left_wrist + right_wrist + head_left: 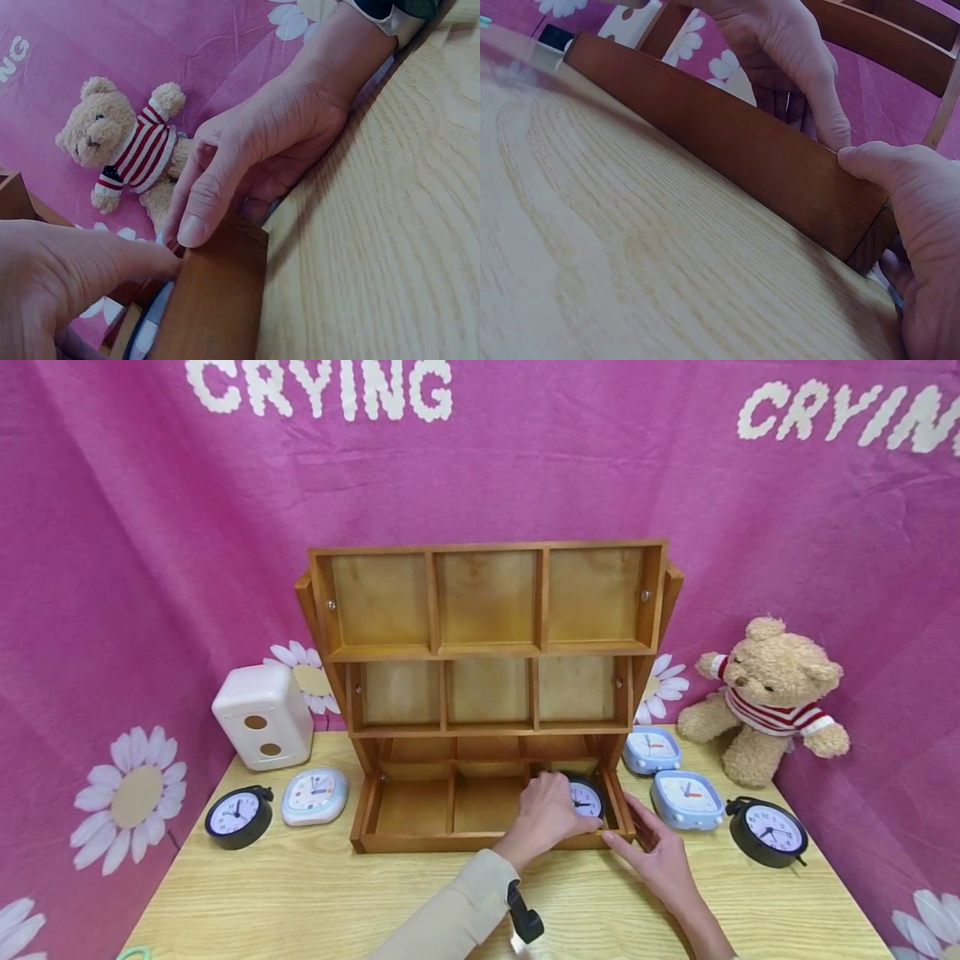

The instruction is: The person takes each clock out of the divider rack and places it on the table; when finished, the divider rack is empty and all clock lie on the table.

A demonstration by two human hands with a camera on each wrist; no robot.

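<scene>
A brown wooden display rack (465, 843) stands on the table, divided into tiers of compartments. In its bottom right compartment sits a round black alarm clock (587, 800) with a white dial. My left hand (546, 810) grips this clock, thumb at its lower front and fingers behind its upper left side, partly hidden. At the rack's front right corner, my right hand (660, 860) holds the frame, thumb on the front edge and fingers along the outer side. In the right wrist view the thumbs of the left hand (795, 60) and right hand (922, 195) meet at the corner.
Right of the rack are two blue alarm clocks (686, 800), another black alarm clock (768, 832) and a teddy bear (780, 685). To the left stand a white box (264, 718), a white-and-blue clock (315, 795) and a black clock (238, 817). Pink cloth (487, 468) hangs behind.
</scene>
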